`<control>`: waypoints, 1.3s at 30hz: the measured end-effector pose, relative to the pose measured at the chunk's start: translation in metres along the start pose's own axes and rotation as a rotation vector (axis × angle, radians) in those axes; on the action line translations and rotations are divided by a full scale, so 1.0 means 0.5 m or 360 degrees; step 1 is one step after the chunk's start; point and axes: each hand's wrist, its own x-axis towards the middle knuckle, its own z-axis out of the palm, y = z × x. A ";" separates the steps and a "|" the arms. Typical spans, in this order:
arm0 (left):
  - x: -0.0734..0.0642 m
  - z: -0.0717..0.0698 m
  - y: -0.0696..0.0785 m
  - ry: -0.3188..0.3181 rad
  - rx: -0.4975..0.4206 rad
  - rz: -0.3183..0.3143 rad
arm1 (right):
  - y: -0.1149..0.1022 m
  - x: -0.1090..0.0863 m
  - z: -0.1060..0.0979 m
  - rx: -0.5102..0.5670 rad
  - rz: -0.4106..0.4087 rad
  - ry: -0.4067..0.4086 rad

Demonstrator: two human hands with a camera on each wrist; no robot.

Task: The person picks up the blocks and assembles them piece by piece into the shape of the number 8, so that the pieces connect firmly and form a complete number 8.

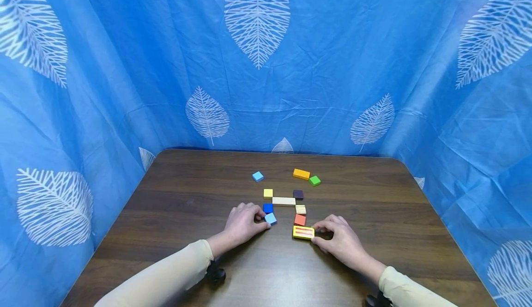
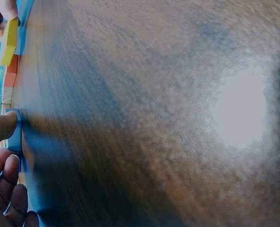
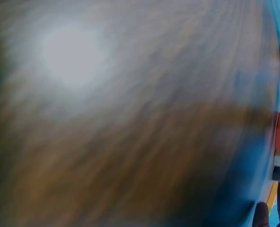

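Note:
My left hand [image 1: 245, 223] pinches a light blue block [image 1: 271, 218] between thumb and fingers, at the near edge of a dark blue block [image 1: 268, 208]. On the right, my right hand [image 1: 338, 240] pinches the right end of a yellow block with red stripes [image 1: 303, 232]. In the left wrist view the yellow block [image 2: 8, 42] is tilted beside an orange-red block [image 2: 11, 71]. A striped cream block [image 1: 300, 209] lies beyond the orange-red one. A long cream block [image 1: 284, 201] joins the two columns, with a pale yellow block [image 1: 268, 193] and a dark purple block [image 1: 298, 195] at its ends.
Farther back on the brown wooden table [image 1: 199, 177] lie a second light blue block [image 1: 257, 176], an orange block [image 1: 301, 174] and a green block [image 1: 315, 181]. A blue curtain [image 1: 316, 67] with white leaf prints surrounds the table's back and sides.

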 end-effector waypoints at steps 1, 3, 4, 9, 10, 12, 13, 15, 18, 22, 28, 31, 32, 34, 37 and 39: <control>0.000 0.000 0.000 -0.0002 -0.0005 -0.0003 | -0.004 0.003 0.003 0.0006 0.0006 -0.0002; -0.001 -0.001 0.002 -0.0001 -0.0014 -0.0006 | -0.013 0.008 0.008 0.0009 0.0006 -0.0003; -0.001 -0.001 0.002 -0.0003 -0.0018 -0.0009 | -0.017 0.010 0.011 0.0013 -0.0002 -0.0001; 0.000 0.000 0.003 -0.0014 -0.0023 -0.0016 | -0.035 0.021 0.025 0.0023 -0.0045 0.0019; 0.000 0.000 0.003 -0.0016 -0.0021 -0.0017 | -0.038 0.023 0.028 0.0025 -0.0053 0.0022; 0.001 0.000 0.003 -0.0019 -0.0017 -0.0019 | -0.044 0.026 0.035 0.0024 -0.0056 0.0024; 0.001 0.000 0.003 -0.0021 -0.0015 -0.0020 | -0.047 0.027 0.038 0.0020 -0.0055 0.0022; 0.001 0.000 0.003 -0.0021 -0.0012 -0.0023 | -0.051 0.029 0.045 0.0015 -0.0061 0.0027; 0.001 0.000 0.004 -0.0018 -0.0008 -0.0022 | -0.056 0.032 0.053 -0.0010 -0.0073 0.0038; 0.000 0.001 0.004 -0.0016 -0.0007 -0.0017 | -0.062 0.035 0.059 -0.0052 -0.0099 0.0055; 0.001 0.001 0.003 -0.0026 -0.0011 -0.0024 | -0.064 0.038 0.063 -0.0091 -0.0105 0.0049; 0.001 0.001 0.002 -0.0029 -0.0010 -0.0025 | -0.064 0.039 0.065 -0.0110 -0.0112 0.0054; 0.001 0.001 0.001 -0.0029 -0.0009 -0.0024 | -0.065 0.039 0.066 -0.0116 -0.0117 0.0058; 0.001 0.002 0.001 -0.0026 -0.0007 -0.0022 | -0.064 0.039 0.067 -0.0121 -0.0117 0.0058; 0.001 0.002 0.000 -0.0023 -0.0004 -0.0020 | -0.065 0.041 0.069 -0.0120 -0.0111 0.0058; 0.001 0.001 0.000 -0.0022 -0.0002 -0.0020 | -0.066 0.041 0.069 -0.0117 -0.0100 0.0054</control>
